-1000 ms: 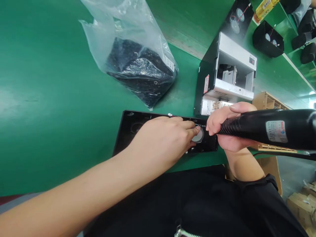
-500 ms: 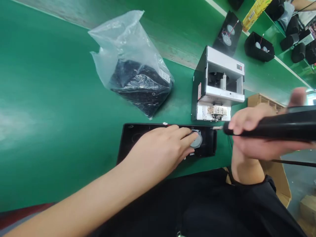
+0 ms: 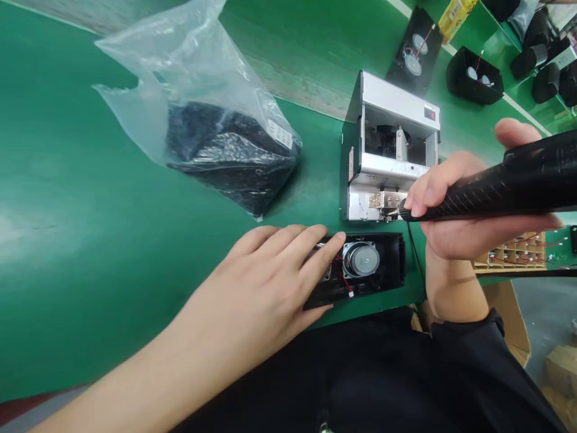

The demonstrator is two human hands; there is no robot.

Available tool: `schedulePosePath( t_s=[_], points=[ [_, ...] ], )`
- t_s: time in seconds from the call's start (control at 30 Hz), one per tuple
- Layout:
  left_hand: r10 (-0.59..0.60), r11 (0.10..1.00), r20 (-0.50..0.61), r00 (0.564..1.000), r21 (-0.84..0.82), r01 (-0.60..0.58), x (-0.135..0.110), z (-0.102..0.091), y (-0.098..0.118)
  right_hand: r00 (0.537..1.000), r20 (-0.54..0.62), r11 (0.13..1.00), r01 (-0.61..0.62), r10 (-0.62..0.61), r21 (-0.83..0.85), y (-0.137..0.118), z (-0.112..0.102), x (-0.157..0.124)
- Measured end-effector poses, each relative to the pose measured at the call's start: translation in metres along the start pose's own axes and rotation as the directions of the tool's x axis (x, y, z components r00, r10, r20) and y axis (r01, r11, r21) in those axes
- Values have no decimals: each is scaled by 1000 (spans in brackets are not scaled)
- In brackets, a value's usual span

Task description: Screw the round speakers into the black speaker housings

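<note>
My left hand [image 3: 274, 279] spans the black speaker box [image 3: 390, 258], fingers at its far side and thumb at its near side, gripping it. Its palm hides the left part of the box. Inside sits a round speaker driver [image 3: 364, 260] with a red wire and a small white connector [image 3: 350, 294]. My right hand [image 3: 469, 204] is wrapped round a black electric screwdriver [image 3: 500, 186], held nearly level. The screwdriver's nose is at the metal pick-up block [image 3: 391, 200] on the front of a silver and black screw feeder [image 3: 399, 99]; its bit tip is hidden.
A clear plastic bag [image 3: 189, 78] holding dark parts lies left of the feeder. Beyond stand speaker boxes [image 3: 417, 60], [image 3: 474, 75] and a yellow package [image 3: 455, 18]. A divided cardboard box [image 3: 518, 252] with wired parts is at the right; a cable [image 3: 415, 255] runs beside the box.
My right hand has brought the screwdriver from the speaker box's right end up to the screw feeder. My left hand has slid left off the speaker driver, uncovering it and its wire.
</note>
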State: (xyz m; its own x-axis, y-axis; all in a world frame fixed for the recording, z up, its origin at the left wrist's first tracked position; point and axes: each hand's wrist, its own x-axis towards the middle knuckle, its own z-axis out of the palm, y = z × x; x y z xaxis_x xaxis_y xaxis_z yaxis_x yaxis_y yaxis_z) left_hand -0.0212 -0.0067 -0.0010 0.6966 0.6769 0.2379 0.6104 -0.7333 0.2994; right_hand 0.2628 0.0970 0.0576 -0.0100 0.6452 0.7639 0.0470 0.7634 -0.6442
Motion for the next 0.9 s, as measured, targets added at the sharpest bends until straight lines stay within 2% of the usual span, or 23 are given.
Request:
schedulePosePath(
  t_s=[0.17, 0.27, 0.37, 0.47, 0.57, 0.67, 0.77, 0.83, 0.9],
  points=[
    [15, 997, -45, 999, -70, -18, 2, -3, 12, 999, -32, 994, 28, -32, -108, -6, 14, 1],
    [0, 992, -88, 996, -123, -10, 2, -4, 21, 994, -102, 985, 32, -50, -172, -2, 17, -1],
    [3, 990, -146, 989, -138, -24, 4, 1, 28, 991, -134, 984, -53, 30, -172, 11, 13, -5],
    [-2, 983, -225, 974, -179, -39, 7, 10, 30, 988, -99, 990, -127, 121, -61, 12, 9, -8],
    [58, 981, -179, 982, -174, -90, 11, 19, 28, 983, -64, 985, -171, 173, 35, -18, 4, -11],
    [98, 984, -94, 991, -137, -110, 14, 22, 26, 946, -21, 941, -319, 323, 112, -73, -5, -14],
    [109, 989, -58, 992, -94, -114, 17, 20, 27, 924, -21, 921, -379, 382, 86, -116, -12, -22],
    [125, 990, -49, 991, -57, -128, 19, 19, 28, 915, -21, 913, -400, 403, 80, -126, -15, -32],
    [145, 988, -52, 988, -39, -147, 19, 20, 29, 911, -26, 908, -408, 412, 99, -123, -17, -46]
  ],
)
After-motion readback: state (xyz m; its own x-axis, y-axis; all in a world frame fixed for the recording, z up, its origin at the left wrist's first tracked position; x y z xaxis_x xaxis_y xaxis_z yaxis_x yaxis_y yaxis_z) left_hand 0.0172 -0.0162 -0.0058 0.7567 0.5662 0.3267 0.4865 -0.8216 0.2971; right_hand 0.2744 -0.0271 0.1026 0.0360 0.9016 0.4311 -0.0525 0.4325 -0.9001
